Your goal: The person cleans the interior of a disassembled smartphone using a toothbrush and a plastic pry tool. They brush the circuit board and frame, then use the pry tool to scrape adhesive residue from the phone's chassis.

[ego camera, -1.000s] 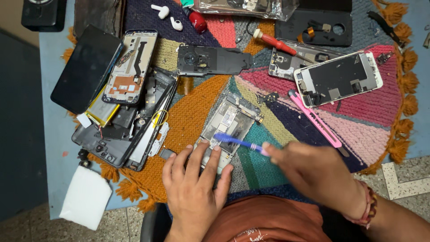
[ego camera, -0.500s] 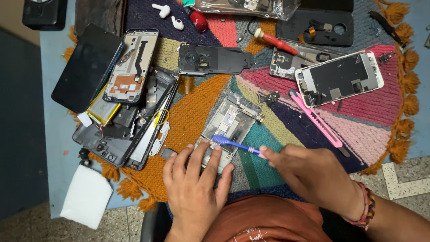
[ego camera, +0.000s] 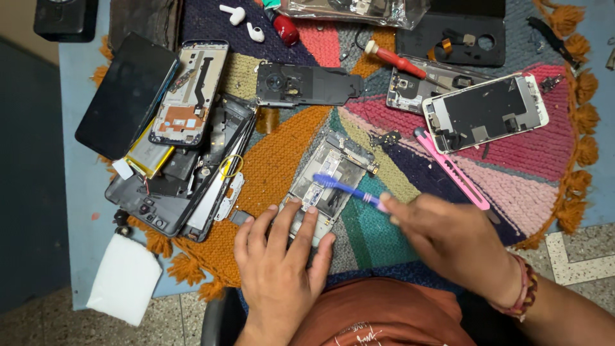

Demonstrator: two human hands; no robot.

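Note:
An opened phone frame (ego camera: 328,176) lies on a multicoloured knitted mat (ego camera: 288,154). My left hand (ego camera: 280,259) rests flat on the frame's near end, fingers spread, pinning it down. My right hand (ego camera: 451,240) grips a blue toothbrush (ego camera: 346,188) by its handle. The brush head sits on the middle of the frame's inner side.
A pile of dismantled phones, a black screen and a yellow battery (ego camera: 148,156) lies left. A black back cover (ego camera: 306,84), a red screwdriver (ego camera: 398,61), a white phone body (ego camera: 485,112) and a pink cutter (ego camera: 451,169) lie beyond. White earbuds (ego camera: 243,22) sit at top; a white cloth (ego camera: 125,279) hangs at the table's near-left edge.
The brush head has shifted slightly along the phone frame as my right hand moves back and forth. My left hand stays pressed on the frame.

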